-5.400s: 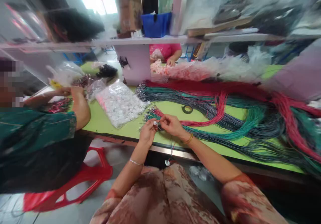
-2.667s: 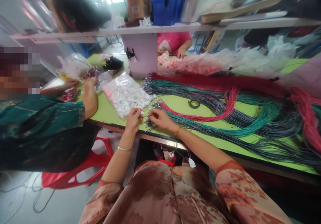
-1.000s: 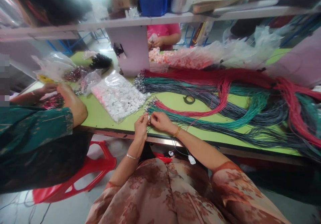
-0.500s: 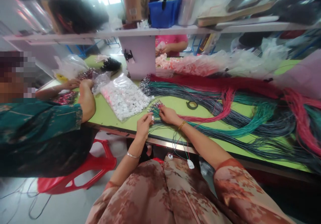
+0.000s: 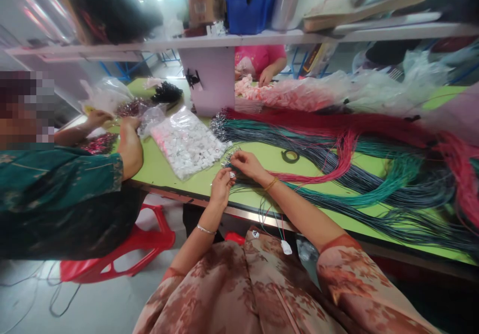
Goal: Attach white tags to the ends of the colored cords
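My left hand (image 5: 221, 187) is closed on a small white connector housing (image 5: 232, 175) near the table's front edge. Just above and to the right, my right hand (image 5: 247, 165) pinches at the terminal ends (image 5: 231, 159) of the wires; which wire its fingers hold, if any, is hidden. From under this hand, red wires (image 5: 310, 176), green wires (image 5: 355, 199) and dark grey wires (image 5: 359, 217) run off to the right. A plastic bag of white connectors (image 5: 187, 147) lies left of my hands. Wires with a white connector (image 5: 286, 247) hang over the edge in front of me.
A roll of black tape (image 5: 290, 156) lies behind the wires. Long red bundles (image 5: 299, 119) stretch across the back of the green table (image 5: 179, 187). At the left a co-worker's arm (image 5: 130, 147) reaches over the table. A shelf (image 5: 157, 49) carries a blue bin (image 5: 250, 12).
My right hand has risen slightly and shifted left over the terminal ends. My left hand stays close by with the connector. Across the table, another person's hand has moved down to the pink pieces.
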`<state>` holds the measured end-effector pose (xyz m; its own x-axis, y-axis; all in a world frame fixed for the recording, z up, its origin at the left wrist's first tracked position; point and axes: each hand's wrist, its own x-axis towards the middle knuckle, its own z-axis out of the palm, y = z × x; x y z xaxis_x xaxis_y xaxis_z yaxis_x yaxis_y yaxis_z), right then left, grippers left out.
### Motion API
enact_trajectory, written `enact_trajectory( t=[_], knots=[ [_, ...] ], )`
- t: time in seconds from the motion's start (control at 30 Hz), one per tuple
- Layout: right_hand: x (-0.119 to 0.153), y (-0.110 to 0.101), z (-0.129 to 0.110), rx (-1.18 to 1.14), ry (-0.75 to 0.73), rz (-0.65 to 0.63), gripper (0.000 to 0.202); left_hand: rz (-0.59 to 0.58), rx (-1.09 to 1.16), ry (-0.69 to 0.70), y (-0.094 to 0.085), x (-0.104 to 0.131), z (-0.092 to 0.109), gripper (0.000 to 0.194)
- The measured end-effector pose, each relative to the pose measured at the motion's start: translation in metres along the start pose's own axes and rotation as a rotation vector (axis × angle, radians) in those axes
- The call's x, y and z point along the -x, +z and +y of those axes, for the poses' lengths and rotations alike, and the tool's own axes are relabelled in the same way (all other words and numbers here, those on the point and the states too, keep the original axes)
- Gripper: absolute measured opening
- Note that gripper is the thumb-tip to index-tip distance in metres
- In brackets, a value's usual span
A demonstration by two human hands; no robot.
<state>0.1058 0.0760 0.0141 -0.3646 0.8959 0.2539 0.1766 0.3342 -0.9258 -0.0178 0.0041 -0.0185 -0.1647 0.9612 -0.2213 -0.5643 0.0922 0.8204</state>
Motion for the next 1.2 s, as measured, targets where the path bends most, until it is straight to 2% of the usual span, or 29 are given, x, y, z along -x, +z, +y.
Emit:
enact_trajectory(
  t=[0.17, 0.4, 0.7, 0.97, 1.2],
  knots=[
    [0.022, -0.005, -0.006, 0.015, 0.064, -0.005, 0.019, -0.030, 0.038, -0.010, -0.001, 0.003, 0.002, 0.024],
    [0.046, -0.006, -0.007, 0.123, 0.044, -0.021, 0.013, -0.037, 0.041, -0.018, 0.001, 0.007, -0.001, 0.019],
    [0.050, -0.002, -0.004, 0.142, 0.070, 0.003, 0.012, -0.015, 0.115, -0.004, -0.002, 0.007, -0.002, 0.021],
    [0.049, 0.004, 0.001, 0.158, 0.103, 0.013, 0.020, -0.007, -0.029, 0.109, 0.002, 0.010, -0.010, 0.026],
    [0.053, 0.002, -0.002, 0.306, -0.002, -0.034, 0.015, 0.044, -0.080, 0.147, 0.006, 0.008, -0.015, 0.027]
  ],
)
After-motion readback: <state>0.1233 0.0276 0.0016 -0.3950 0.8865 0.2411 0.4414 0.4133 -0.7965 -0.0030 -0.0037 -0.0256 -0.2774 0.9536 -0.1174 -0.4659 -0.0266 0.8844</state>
